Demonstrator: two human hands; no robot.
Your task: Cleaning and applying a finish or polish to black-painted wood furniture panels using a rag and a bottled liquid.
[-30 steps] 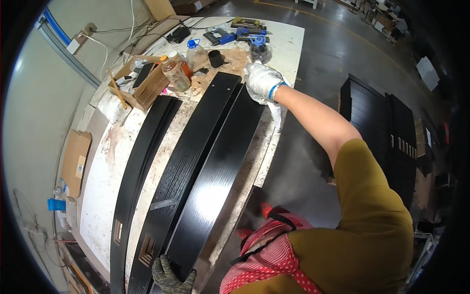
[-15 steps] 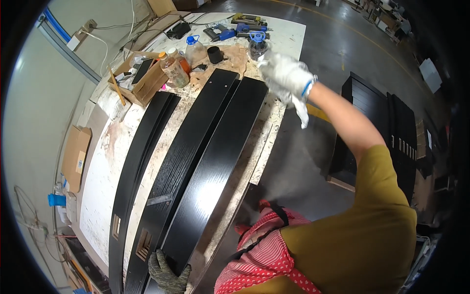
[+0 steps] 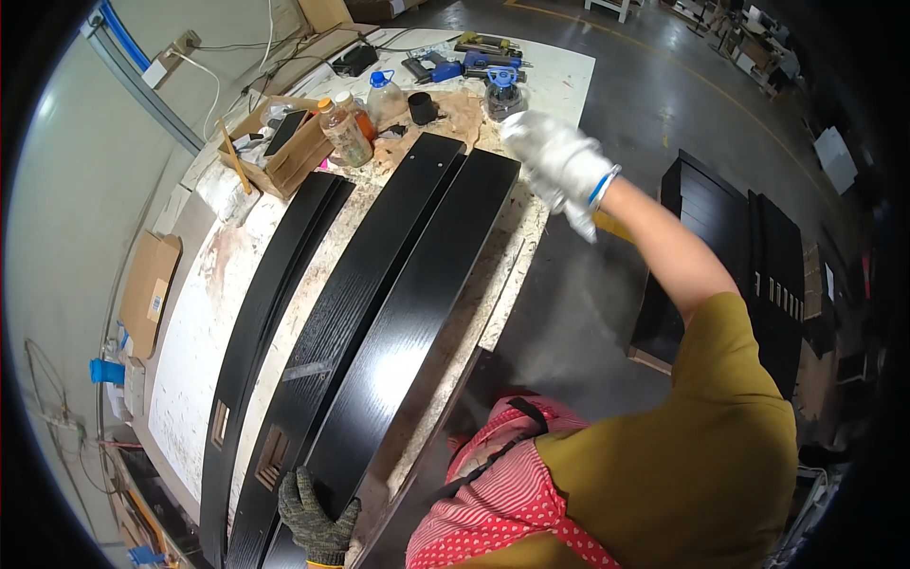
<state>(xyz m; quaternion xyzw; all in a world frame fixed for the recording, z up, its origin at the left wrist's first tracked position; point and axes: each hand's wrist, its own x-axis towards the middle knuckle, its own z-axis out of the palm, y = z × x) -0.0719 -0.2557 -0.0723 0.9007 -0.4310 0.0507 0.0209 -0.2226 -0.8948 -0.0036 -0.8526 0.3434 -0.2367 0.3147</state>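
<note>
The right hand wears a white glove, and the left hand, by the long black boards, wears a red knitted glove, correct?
Not red: the head view shows the left hand, by the long black boards, wearing a mottled grey-green knitted glove. The right hand wears a white glove.

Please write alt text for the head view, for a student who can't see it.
A person's gloved left hand rests on the near end of a glossy black board while the white-gloved right hand, holding what looks like a white cloth, is near its far end. More black boards lie alongside on a white workbench, with bottles and tools beyond.
</note>
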